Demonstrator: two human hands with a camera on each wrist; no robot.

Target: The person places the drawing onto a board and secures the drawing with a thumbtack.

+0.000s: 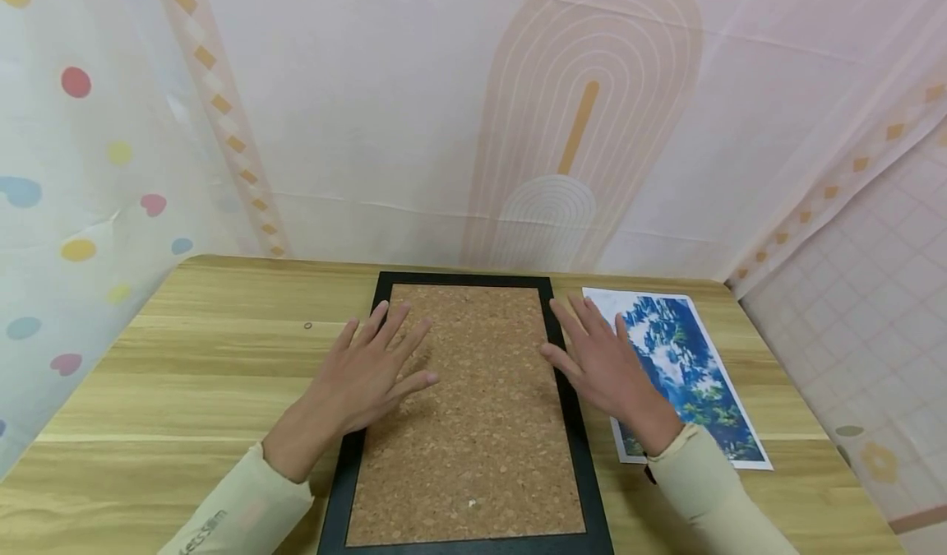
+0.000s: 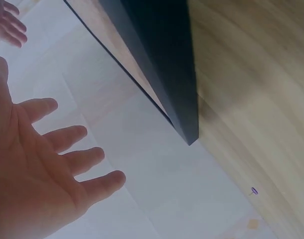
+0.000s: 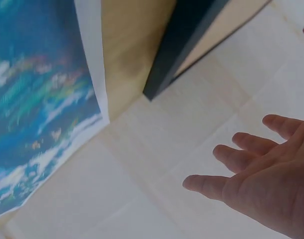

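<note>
Cork board (image 1: 473, 407) in a black frame lies flat at the centre of the head view, on a wooden table (image 1: 185, 374). My left hand (image 1: 370, 370) hovers over or rests on its left edge, fingers straight and spread, gripping nothing; I cannot tell whether it touches. My right hand (image 1: 602, 362) does the same over the right edge, fingers also straight and holding nothing. Just right of the frame lies a printed picture (image 1: 688, 366) of blue sky and green leaves, partly under my right wrist. As I judge it, my right sleeve could drag or crease the print if I shift. Small grey lettering on my left sleeve (image 1: 237, 522), lower left, is too blurred to read.
</note>
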